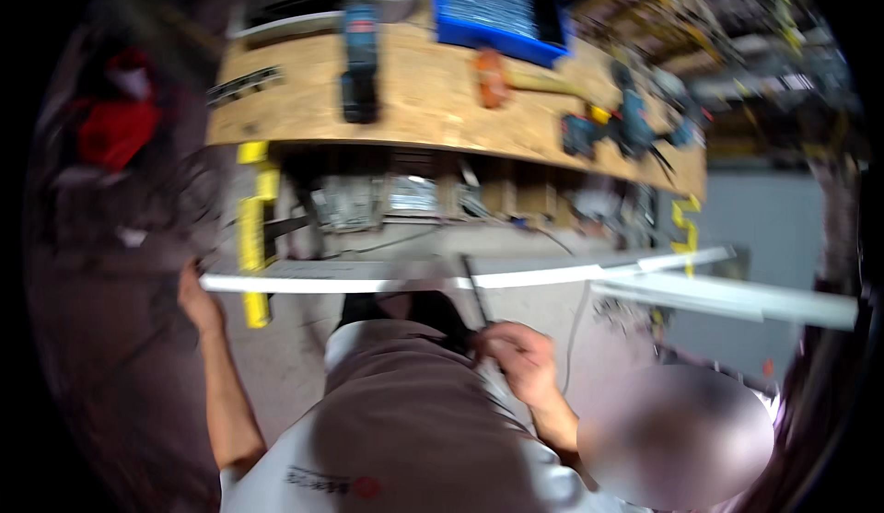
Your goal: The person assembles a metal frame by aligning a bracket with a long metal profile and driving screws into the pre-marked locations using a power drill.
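Note:
A long white-edged strip (341, 285) with a grey upper face runs crosswise in front of my body. At its left end my left hand (197, 299) is closed about the end, though motion smears the fingers. My right hand (521, 356) is closed around a thin black rod (474, 290), held in front of my body to the right. The rod's upper part crosses in front of the strip. To the right, more long white strips (718, 294) overlap the first at a slight angle.
Beyond the strip stands a wooden workbench (414, 99) with yellow legs (251, 237). On it are a blue-black power tool (359, 62), an orange-headed mallet (492, 78), blue cordless tools (631, 122) and a blue bin (502, 46) of metal pieces. A blurred oval (677, 439) covers the lower right.

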`<state>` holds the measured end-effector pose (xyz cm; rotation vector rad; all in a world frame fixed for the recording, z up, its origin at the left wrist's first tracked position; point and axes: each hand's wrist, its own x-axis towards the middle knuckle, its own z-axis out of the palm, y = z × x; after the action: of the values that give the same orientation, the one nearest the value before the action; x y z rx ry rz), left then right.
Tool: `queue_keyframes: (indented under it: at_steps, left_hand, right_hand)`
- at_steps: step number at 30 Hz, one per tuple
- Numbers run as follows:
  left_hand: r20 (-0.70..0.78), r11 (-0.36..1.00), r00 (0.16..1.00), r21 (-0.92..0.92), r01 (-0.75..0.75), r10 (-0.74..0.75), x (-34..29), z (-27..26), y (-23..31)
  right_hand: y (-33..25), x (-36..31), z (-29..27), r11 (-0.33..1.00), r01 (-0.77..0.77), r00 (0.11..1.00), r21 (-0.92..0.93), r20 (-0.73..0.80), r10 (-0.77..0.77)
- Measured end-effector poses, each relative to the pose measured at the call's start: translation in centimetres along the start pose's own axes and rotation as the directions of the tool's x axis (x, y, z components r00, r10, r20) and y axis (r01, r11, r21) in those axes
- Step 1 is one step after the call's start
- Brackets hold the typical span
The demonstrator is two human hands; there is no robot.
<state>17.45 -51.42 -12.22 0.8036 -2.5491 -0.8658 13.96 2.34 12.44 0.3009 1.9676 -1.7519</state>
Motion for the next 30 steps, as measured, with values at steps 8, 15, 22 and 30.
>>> queue_keyframes:
  at_steps: [8, 15, 22, 30]
  left_hand:
    - [0.115, 0.865, 0.973, -0.446, 0.23, -0.2, -1.4, 3.4, 3.3]
    - [0.063, 0.843, 0.967, -0.477, 0.248, -0.249, -3.0, 3.2, -1.3]
    - [0.01, 0.775, 0.945, -0.57, 0.274, -0.327, -1.7, 0.3, 4.7]
    - [0.16, 0.816, 0.846, -0.404, -0.414, 0.509, 1.1, -5.1, 9.7]
  right_hand:
    - [-3.4, 4.3, 3.0, 0.956, 0.293, 0.899, 0.012, 0.335, -0.28]
    - [-3.1, 7.3, 8.0, 0.301, 0.655, 0.688, -0.694, 0.382, -0.617]
    - [0.8, 11.1, 13.8, 0.256, 0.754, 0.622, -0.605, 0.531, -0.576]
    - [3.2, 15.1, 22.1, 0.264, 0.772, 0.623, -0.577, 0.606, -0.495]
